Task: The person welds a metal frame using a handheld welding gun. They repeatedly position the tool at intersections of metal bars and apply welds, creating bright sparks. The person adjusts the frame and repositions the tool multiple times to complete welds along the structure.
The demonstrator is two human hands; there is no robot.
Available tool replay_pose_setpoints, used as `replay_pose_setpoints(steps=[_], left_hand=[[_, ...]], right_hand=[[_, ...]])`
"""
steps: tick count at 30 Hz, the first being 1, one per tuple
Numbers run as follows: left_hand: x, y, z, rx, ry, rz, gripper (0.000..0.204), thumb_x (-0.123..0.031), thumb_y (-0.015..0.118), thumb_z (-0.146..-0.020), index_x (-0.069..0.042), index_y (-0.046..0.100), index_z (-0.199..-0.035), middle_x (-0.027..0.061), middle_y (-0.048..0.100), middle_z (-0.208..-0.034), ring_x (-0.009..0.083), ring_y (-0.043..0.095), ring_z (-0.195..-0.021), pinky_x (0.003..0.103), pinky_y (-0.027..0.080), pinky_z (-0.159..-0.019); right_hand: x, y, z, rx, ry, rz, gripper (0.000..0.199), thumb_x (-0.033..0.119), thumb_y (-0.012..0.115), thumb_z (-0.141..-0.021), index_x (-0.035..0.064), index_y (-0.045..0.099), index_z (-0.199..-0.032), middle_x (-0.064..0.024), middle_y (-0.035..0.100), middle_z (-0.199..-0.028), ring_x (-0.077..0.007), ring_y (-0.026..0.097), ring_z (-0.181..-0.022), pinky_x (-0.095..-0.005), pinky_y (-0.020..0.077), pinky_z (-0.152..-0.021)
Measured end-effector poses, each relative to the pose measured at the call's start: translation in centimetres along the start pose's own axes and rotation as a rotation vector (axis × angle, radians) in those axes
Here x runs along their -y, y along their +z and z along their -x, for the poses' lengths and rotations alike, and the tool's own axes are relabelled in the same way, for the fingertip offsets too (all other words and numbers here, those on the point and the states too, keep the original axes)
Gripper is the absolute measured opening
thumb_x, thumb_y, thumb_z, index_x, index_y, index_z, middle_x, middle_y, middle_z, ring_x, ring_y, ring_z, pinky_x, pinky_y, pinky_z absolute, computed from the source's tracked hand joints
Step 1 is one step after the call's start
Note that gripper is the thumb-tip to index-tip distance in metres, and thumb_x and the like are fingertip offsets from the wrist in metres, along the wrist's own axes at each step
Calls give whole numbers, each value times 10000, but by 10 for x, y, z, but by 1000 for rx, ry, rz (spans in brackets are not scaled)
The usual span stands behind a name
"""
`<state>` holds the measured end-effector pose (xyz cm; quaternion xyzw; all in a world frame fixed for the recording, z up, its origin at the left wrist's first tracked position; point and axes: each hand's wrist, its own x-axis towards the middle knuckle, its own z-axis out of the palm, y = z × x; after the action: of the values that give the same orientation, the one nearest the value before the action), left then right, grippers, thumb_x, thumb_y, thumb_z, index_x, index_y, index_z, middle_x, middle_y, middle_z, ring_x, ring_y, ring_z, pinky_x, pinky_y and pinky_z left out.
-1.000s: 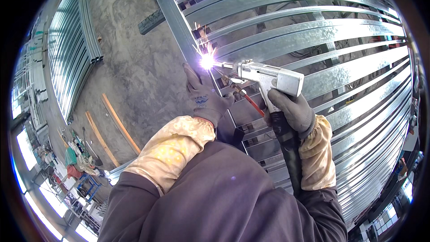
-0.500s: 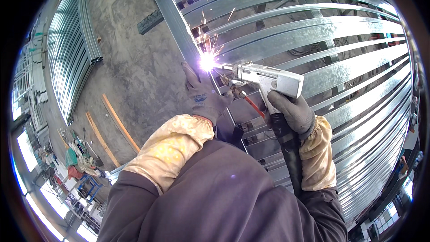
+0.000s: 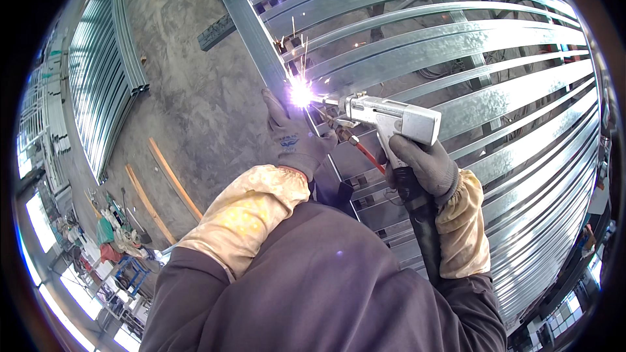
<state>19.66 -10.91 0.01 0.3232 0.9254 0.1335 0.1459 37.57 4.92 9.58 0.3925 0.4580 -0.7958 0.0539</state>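
Observation:
My right hand (image 3: 427, 163), in a grey glove, is wrapped round the handle of a silver welding gun (image 3: 398, 117) with a thick black cable below the grip. A bright arc with sparks burns at the gun's tip, and its glare hides the joint. My left hand (image 3: 295, 137), gloved too, lies across a long galvanized steel tube (image 3: 251, 29) just below the arc. Its fingers are on the tube's left side and the thumb on its right, gripping it. A thin red hose or rod (image 3: 370, 156) runs beside the gun.
Parallel steel slats (image 3: 495, 88) of a large frame fill the right side, with cables beneath. A short steel piece (image 3: 216, 32) juts left from the tube. Stacked steel profiles (image 3: 98, 85) and wooden strips (image 3: 175, 179) lie on the concrete floor (image 3: 189, 85) at left.
The arc still burns, its tip shifted very slightly left, and the sparks have changed shape. Both hands keep their grip with barely any movement.

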Motion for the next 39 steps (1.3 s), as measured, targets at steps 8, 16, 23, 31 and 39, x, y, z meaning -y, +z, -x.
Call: replay_pose_setpoints(steps=[8, 16, 23, 31, 39], left_hand=[[-6, -8, 1, 80, -73, -9, 1344, -357, 956, -603, -32, 125, -1607, 328, 41, -1642, 492, 205, -1512, 470, 298, -1228], [-1, -1, 2, 24, -42, 14, 1366, -351, 963, -611, -19, 99, -1617, 311, 41, -1651, 484, 196, -1521, 469, 296, -1233], [6, 8, 1, -41, 6, -16, 1331, -384, 893, -581, -13, 129, -1605, 333, 70, -1637, 498, 284, -1457, 485, 322, -1200], [10, 12, 2, -72, 20, 18, 1257, -362, 872, -588, 1, 204, -1588, 338, 80, -1637, 496, 303, -1444, 486, 316, -1194], [9, 11, 2, -55, 0, 7, 1287, -342, 901, -581, -24, 188, -1605, 321, 66, -1647, 479, 292, -1466, 459, 306, -1213]], right_hand=[[-1, 3, 4, -38, 46, -3, 323, 267, 641, -984, -26, 640, -1118, -105, 689, -845, -174, 660, -593, -285, 531, -518], [-11, -3, 5, -14, -37, 17, 312, 239, 646, -1004, -25, 640, -1171, -81, 710, -865, -116, 664, -671, -265, 539, -575], [-7, -1, 12, 3, 47, -52, 338, 252, 648, -1010, -14, 615, -1216, -87, 706, -896, -119, 663, -684, -260, 543, -585], [-12, -3, 15, 17, 66, -88, 363, 267, 648, -1015, -6, 599, -1249, -81, 697, -892, -127, 656, -655, -268, 548, -567], [-14, -1, 19, -9, 63, -82, 366, 269, 645, -1013, -5, 600, -1251, -74, 692, -885, -125, 647, -645, -267, 543, -562]])
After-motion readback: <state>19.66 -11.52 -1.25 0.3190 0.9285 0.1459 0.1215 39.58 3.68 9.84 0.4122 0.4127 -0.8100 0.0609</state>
